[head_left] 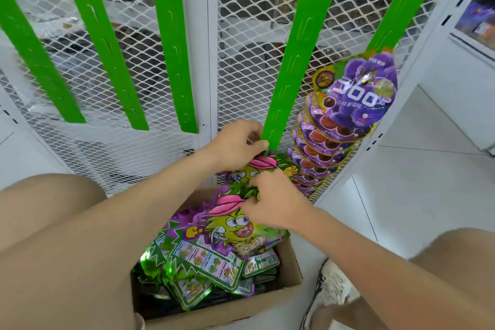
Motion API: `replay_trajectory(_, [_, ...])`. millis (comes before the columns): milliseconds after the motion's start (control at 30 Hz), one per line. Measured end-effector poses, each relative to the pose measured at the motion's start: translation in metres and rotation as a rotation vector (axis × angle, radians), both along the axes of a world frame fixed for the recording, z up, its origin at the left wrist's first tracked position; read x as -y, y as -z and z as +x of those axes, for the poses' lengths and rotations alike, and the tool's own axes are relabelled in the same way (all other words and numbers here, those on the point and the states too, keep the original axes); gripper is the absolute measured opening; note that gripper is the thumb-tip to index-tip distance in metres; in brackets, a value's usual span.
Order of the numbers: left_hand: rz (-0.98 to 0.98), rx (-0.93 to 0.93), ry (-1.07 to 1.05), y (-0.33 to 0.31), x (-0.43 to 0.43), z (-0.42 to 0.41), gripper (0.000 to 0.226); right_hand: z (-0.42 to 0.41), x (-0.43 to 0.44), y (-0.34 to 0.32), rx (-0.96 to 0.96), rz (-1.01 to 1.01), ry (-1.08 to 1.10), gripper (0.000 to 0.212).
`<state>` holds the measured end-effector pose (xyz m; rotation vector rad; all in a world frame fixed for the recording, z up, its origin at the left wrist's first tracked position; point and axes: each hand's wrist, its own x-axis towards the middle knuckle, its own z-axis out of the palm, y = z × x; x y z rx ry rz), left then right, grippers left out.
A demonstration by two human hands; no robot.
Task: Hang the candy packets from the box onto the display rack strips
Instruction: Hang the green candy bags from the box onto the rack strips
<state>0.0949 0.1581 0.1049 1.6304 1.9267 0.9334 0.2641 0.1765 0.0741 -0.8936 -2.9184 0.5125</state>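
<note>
A green display strip (pixel 294 56) hangs on the white mesh rack, and my left hand (pixel 238 144) pinches its bottom end. Just below, a green-and-purple candy packet (pixel 270 165) with a cartoon face sits at the strip's tip; my right hand (pixel 270 199) grips its lower part. Another such packet (pixel 230 225) lies on top of several more in the open cardboard box (pixel 289 273) between my knees. The strip to the right (pixel 401 0) carries a column of purple grape candy packets (pixel 356 99).
Three more bare green strips (pixel 104 43) hang on the mesh panel (pixel 249 21) to the left. A white shelf upright (pixel 417 75) stands right of the purple packets. My knees flank the box, and a shoe (pixel 332 289) rests on the white tiled floor.
</note>
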Motion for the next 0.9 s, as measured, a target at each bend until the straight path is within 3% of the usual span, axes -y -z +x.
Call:
replay_trajectory(100, [0.020, 0.069, -0.012, -0.001, 0.002, 0.001, 0.009, 0.010, -0.014, -0.033, -0.119, 0.070, 0.009, 0.036])
replay_trajectory(200, [0.013, 0.221, 0.005, -0.010, 0.005, -0.001, 0.014, 0.020, -0.033, -0.060, -0.156, 0.008, -0.072, 0.017])
replay_trajectory(333, [0.005, 0.329, 0.025, -0.031, 0.009, 0.002, 0.020, 0.025, -0.052, -0.081, -0.155, -0.008, -0.016, 0.008])
replay_trajectory(433, [-0.005, 0.305, 0.011, -0.041, 0.015, 0.007, 0.033, 0.025, -0.063, -0.091, -0.184, -0.006, 0.057, 0.011])
replay_trajectory(600, [0.031, 0.278, -0.093, -0.046, 0.021, 0.005, 0.039, 0.030, -0.070, -0.097, -0.261, -0.185, 0.094, 0.038])
replay_trajectory(767, [0.046, 0.253, -0.125, -0.047, 0.025, 0.005, 0.038, 0.029, -0.057, -0.092, -0.340, -0.100, 0.235, 0.025])
replay_trajectory(900, [0.087, 0.246, -0.125, -0.043, 0.029, 0.005, 0.040, 0.028, -0.055, -0.083, -0.309, -0.113, 0.117, 0.020])
